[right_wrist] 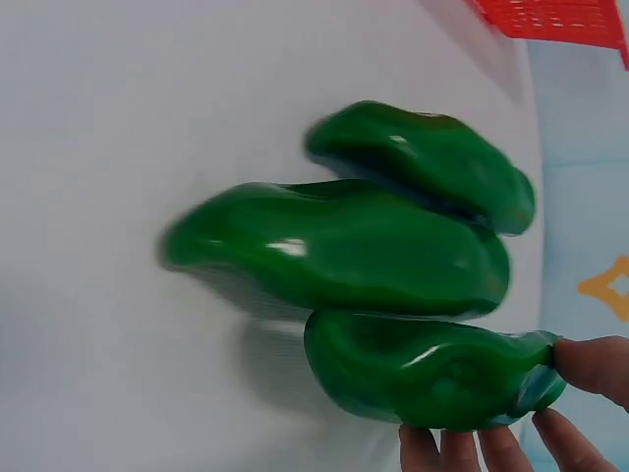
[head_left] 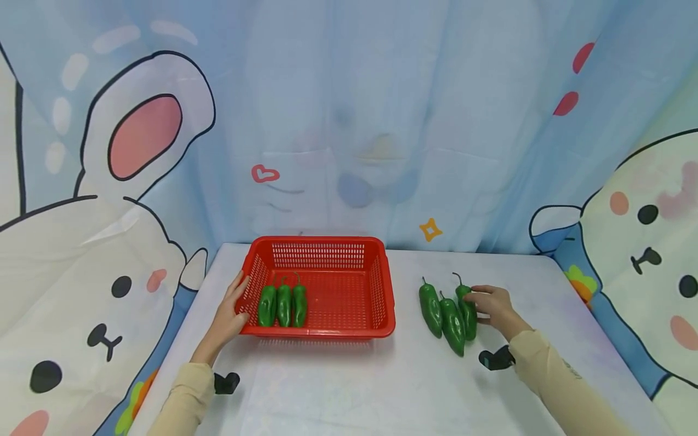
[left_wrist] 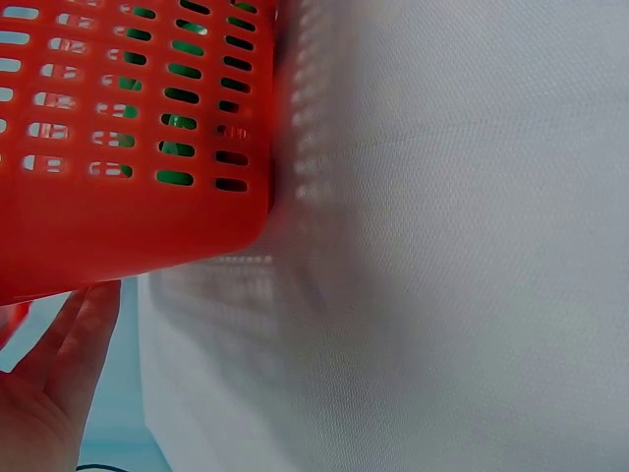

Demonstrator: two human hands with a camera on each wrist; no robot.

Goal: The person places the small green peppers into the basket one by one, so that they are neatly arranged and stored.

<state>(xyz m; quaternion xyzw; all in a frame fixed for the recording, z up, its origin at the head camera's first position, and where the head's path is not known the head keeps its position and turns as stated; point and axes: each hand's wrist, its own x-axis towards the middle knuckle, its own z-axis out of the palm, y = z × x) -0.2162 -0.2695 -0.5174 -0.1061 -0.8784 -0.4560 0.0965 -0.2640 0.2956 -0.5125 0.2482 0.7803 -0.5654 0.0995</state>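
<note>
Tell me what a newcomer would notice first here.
Probably the bright red basket on the white table, with three green peppers in its left part and the left hand at its left side. To its right, the right hand pinches the rightmost of three more peppers. A big cartoon animal fills the backdrop at left.

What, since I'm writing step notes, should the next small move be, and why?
I'd probably lift the rightmost green pepper clear of its two neighbours: the right hand pinches it, three other peppers lie in the red basket, and the left hand touches the basket's side.
</note>
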